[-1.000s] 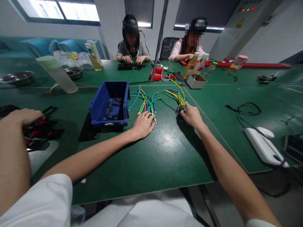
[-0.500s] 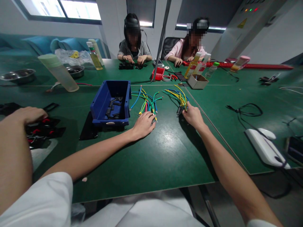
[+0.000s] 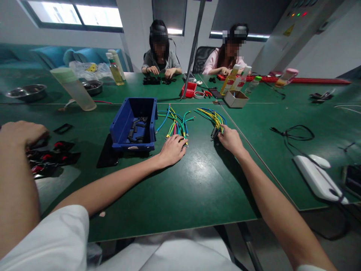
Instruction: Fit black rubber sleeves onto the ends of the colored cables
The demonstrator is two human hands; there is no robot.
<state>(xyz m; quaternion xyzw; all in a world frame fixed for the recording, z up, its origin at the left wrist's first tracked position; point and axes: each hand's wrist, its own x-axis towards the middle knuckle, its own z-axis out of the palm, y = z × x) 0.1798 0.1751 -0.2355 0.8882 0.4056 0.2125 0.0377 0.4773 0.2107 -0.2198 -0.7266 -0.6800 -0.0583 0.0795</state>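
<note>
Loose blue, green, yellow and red wires (image 3: 175, 122) with ring ends lie spread on the green table (image 3: 180, 199). Over their near ends rests my left hand (image 3: 173, 149), its fingers bent; what is under the fingertips is hidden. To the right, a bundle of yellow, green and blue wires (image 3: 213, 116) fans out, with black sleeves at its near end. My right hand (image 3: 229, 138) is closed on that bundle near the sleeves. Left of the loose wires stands a blue bin (image 3: 132, 147) holding several black sleeves (image 3: 135, 130).
A co-worker's hand (image 3: 24, 131) is over black and red parts (image 3: 53, 156) at left. A black phone-like slab (image 3: 106, 156) lies beside the bin. Farther back stand a metal pole (image 3: 194, 45), a small box (image 3: 236, 99) and bottles. A white device (image 3: 316, 178) lies right.
The yellow wire that stuck up from the right bundle now lies closer to the others. The co-worker's hand at left has shifted left. My hands have barely moved.
</note>
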